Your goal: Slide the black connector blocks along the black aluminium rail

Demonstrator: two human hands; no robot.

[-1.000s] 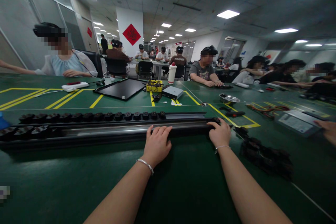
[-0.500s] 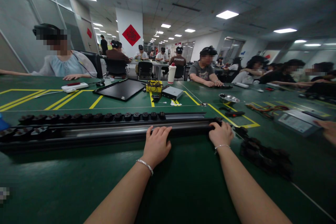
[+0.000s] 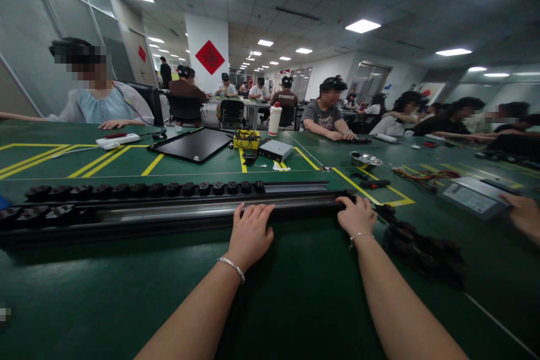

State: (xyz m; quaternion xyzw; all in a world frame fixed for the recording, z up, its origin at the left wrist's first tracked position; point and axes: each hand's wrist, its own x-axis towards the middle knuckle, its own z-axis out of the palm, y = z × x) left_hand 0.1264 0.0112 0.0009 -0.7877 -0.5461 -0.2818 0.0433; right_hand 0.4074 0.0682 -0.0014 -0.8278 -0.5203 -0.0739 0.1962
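Observation:
A long black track rail (image 3: 177, 211) with a shiny metal channel lies across the table before me. My left hand (image 3: 252, 230) rests on the rail's front edge, fingers stretched over the channel and nothing visible within them. At the rail's right end, the fingers of my right hand (image 3: 358, 215) are bent around a small black piece (image 3: 351, 193), mostly hidden by the hand. Several black socket modules (image 3: 61, 212) sit in the left part of the rail. Behind it, more black modules (image 3: 172, 189) line a second rail (image 3: 297, 186).
Dark black parts (image 3: 422, 253) lie right of my right arm. A co-worker's hand (image 3: 523, 214) touches a silver metal box (image 3: 472, 197) at the far right. Beyond the rails are a black panel (image 3: 196, 144), a yellow basket of cables (image 3: 247, 139), a grey drive (image 3: 275, 149) and a metal bowl (image 3: 365, 160).
The view has shifted very slightly. Both my hands keep their places on the rail. At the right edge, the co-worker's hand has come further into view, against the silver box.

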